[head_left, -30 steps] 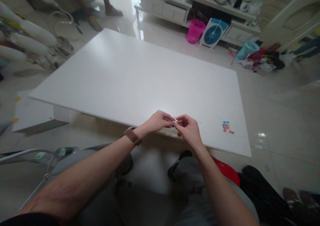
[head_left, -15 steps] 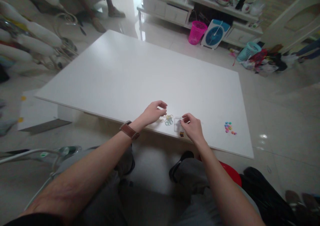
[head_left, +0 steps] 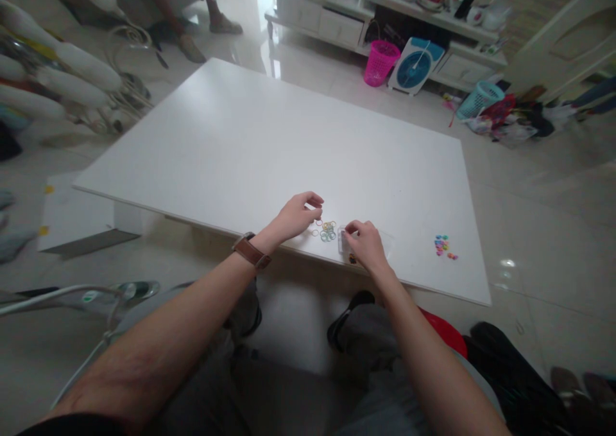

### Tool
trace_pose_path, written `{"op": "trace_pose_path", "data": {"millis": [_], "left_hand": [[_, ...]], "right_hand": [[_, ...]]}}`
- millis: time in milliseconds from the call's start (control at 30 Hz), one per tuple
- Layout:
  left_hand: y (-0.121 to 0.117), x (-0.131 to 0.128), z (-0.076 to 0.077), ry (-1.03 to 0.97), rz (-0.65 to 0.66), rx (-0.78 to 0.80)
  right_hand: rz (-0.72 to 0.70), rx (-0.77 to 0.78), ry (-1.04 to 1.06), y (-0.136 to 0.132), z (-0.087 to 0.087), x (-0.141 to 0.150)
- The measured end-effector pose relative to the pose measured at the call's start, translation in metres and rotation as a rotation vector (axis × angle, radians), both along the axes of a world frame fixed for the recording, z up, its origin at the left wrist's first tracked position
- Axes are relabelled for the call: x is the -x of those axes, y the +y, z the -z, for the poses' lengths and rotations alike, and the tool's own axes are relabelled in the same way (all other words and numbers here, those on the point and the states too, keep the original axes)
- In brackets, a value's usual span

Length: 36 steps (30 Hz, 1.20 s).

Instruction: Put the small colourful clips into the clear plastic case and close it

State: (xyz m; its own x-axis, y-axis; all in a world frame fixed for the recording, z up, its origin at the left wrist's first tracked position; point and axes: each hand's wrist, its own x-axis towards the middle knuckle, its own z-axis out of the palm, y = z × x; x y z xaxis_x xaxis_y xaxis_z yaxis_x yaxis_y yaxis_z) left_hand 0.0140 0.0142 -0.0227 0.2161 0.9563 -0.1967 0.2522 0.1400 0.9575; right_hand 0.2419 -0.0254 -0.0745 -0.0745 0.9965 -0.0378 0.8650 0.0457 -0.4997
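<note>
My left hand (head_left: 299, 216) hovers over the front edge of the white table (head_left: 269, 140), fingers curved and thumb apart, with nothing visible between them. Just beside its fingertips lie thin loose rings: a loose pile of green and yellow rings (head_left: 328, 232) and a reddish ring (head_left: 319, 223). My right hand (head_left: 364, 240) reaches over a small clear plastic box (head_left: 341, 246), thumb and fingertips pinched above it. What the pinch holds is too small to make out. A small dark-and-yellow piece (head_left: 353, 259) lies at the box's near side, partly covered by my right hand.
Small colourful pieces (head_left: 441, 245) lie toward the table's right end. A clear flat piece (head_left: 385, 243) lies right of my right hand. Beyond the table stand a pink basket (head_left: 381, 63), a blue-and-white fan (head_left: 414, 67) and a low cabinet (head_left: 339, 28). Another person's feet (head_left: 224, 25) show at the back left.
My right hand has shifted further over the clear box, its fingertips lower, covering more of the dark-and-yellow piece. The dark ring seen at its fingertips is now mostly hidden. My left hand barely moves.
</note>
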Motion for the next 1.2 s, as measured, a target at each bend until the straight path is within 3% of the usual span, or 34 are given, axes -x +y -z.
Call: {"op": "trace_pose_path", "data": {"millis": [400, 667, 900, 1200], "left_hand": [[0.001, -0.005, 0.003, 0.033, 0.023, 0.015], [-0.001, -0.006, 0.006, 0.038, 0.032, 0.018], [0.001, -0.004, 0.006, 0.033, 0.021, 0.021], [0.001, -0.003, 0.005, 0.053, 0.028, -0.005]], "right_hand": [[-0.058, -0.013, 0.018, 0.000, -0.004, 0.002], [-0.211, -0.093, -0.071, 0.003, -0.008, 0.003], [-0.130, -0.176, -0.103, 0.004, -0.010, 0.002], [-0.173, -0.154, -0.247, 0.002, -0.014, 0.004]]}}
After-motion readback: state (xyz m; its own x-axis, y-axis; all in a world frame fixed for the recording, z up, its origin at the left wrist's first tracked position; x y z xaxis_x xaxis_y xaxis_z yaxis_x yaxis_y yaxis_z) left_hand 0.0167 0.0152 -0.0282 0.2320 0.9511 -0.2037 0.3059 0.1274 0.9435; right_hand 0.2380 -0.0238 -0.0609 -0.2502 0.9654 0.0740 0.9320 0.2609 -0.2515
